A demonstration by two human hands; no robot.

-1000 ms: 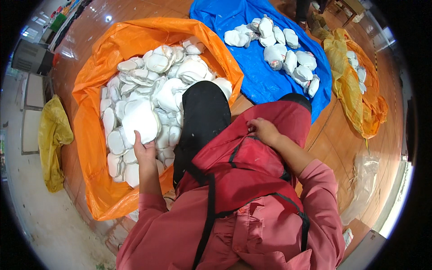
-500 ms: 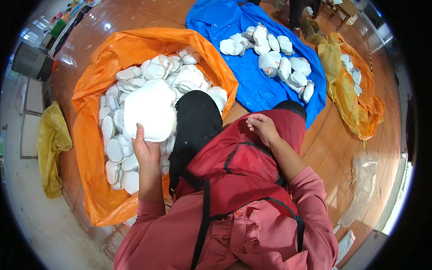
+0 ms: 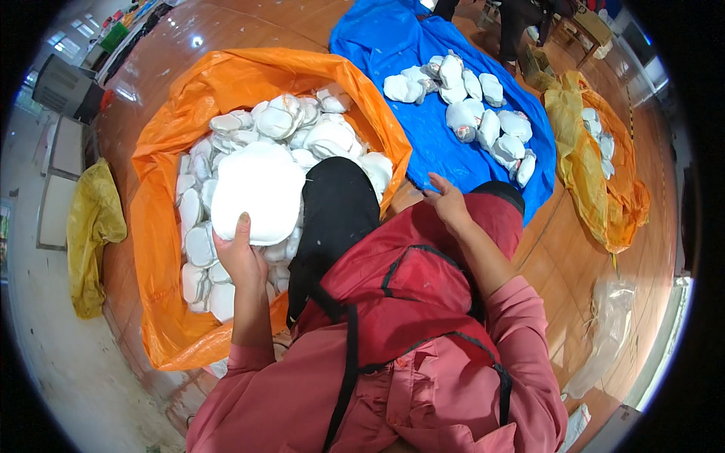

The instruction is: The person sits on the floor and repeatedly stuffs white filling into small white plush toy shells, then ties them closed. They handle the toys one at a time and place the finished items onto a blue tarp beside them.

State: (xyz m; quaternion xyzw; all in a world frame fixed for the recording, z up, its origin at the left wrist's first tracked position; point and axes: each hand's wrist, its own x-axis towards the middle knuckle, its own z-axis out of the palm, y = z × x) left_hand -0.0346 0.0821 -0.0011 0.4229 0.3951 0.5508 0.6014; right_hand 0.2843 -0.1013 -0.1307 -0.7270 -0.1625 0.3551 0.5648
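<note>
My left hand grips a white rounded pad by its near edge, thumb on top and the fingers hidden beneath. The pad looks overexposed, so I cannot tell whether it is one piece or a stack. It is held over an orange sack with its mouth spread wide, full of many similar white pads. Above my right thigh, my right hand is open with fingers apart, nothing visible in it. The blue sheet lies just beyond that hand.
White bundles rest on the blue sheet. To the right lies a yellow and orange sack with more white bundles, and a clear plastic bag nearer me. A yellow sack leans at the left wall. Another person's legs show far off.
My right hand has unfolded from curled fingers to spread ones and shifted slightly away from me. The left hand still holds the pad, tilted a little differently. The whole view has shifted slightly.
</note>
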